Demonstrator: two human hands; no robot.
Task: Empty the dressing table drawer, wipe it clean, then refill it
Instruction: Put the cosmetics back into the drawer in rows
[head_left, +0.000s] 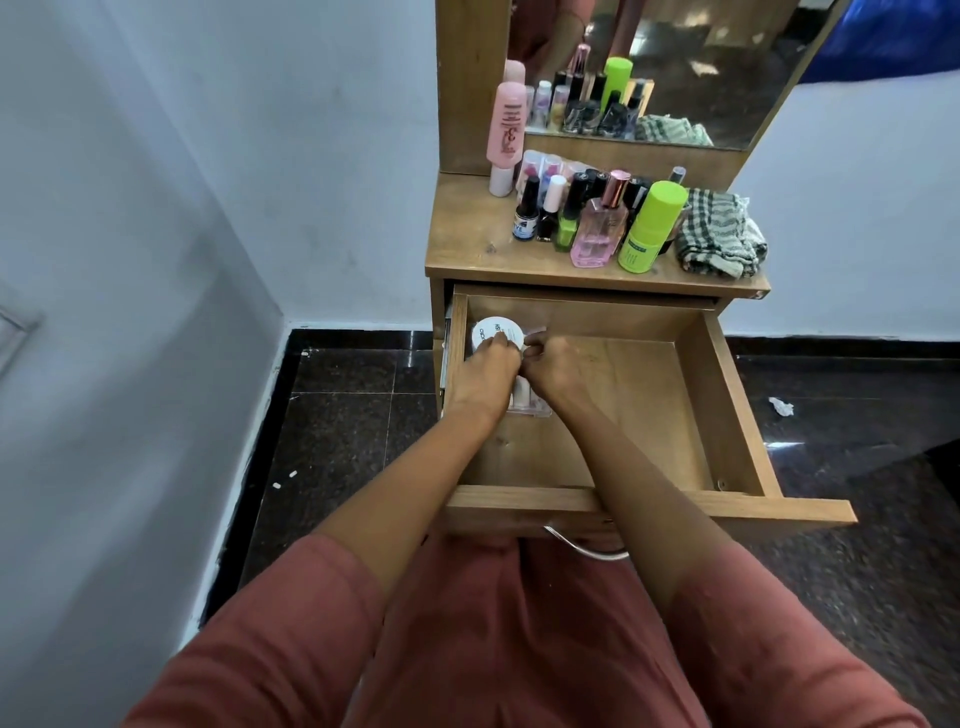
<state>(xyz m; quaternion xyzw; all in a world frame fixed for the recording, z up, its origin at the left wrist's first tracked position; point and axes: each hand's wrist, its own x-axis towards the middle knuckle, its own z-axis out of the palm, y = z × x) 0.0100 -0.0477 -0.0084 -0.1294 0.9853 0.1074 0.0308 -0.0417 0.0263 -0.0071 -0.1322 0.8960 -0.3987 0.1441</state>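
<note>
Wooden drawer (730, 400), mid-frame: our left hand (488, 366) and right hand (553, 364) grip the clear case (531, 411); jamming it against the white jar (484, 329) may spill its contents.

Soft even light, wide-angle edge distortion

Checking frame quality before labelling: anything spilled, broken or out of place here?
Nothing spilled or broken. A crumpled white scrap lies on the floor right of the drawer, small white bits left of it; the checked cloth sits bunched on the tabletop.
</note>
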